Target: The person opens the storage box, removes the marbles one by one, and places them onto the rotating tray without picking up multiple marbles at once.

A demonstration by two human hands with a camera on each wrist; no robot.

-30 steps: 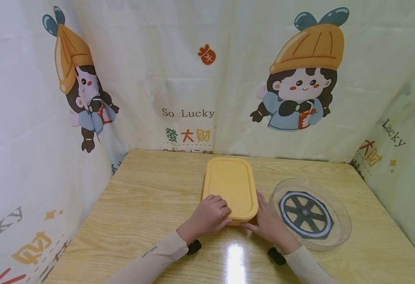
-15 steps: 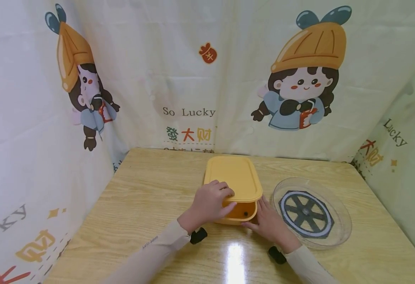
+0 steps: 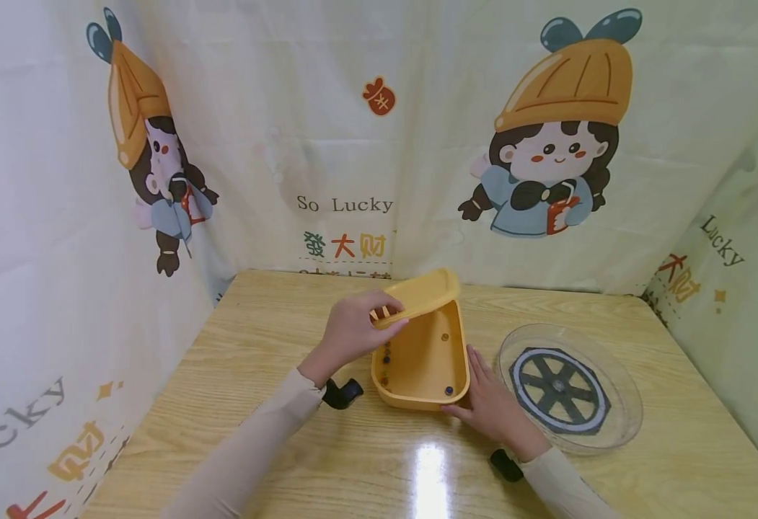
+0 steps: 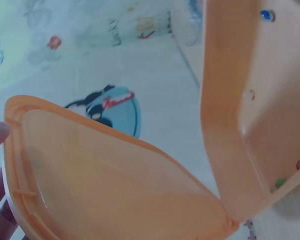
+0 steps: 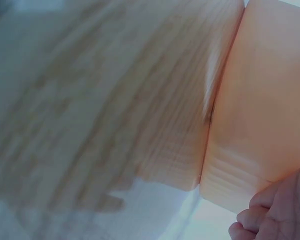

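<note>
My left hand (image 3: 355,324) pinches the near left part of a yellow lid (image 3: 427,295) between thumb and fingers. The lid is raised and tilted, its far part still over the back of the yellow box (image 3: 420,405); the left wrist view shows its ribbed underside. Inside the box lie several small shiny marbles: a blue marble (image 3: 448,391) at the near right corner, an amber marble (image 3: 445,336) farther back, others along the left wall. With fingers along its right side and the thumb at its front, my right hand (image 3: 495,411) holds the box's near right corner.
To the right of the box stands a round clear plastic dish (image 3: 635,425) with a dark spoked wheel pattern (image 3: 557,387) showing in it. The wooden table (image 3: 275,346) ends at a printed curtain (image 3: 443,166) behind and on both sides.
My left hand has lifted the lid's near edge and moved it up, back and left, uncovering the box's inside and the marbles. My right hand has stayed on the box.
</note>
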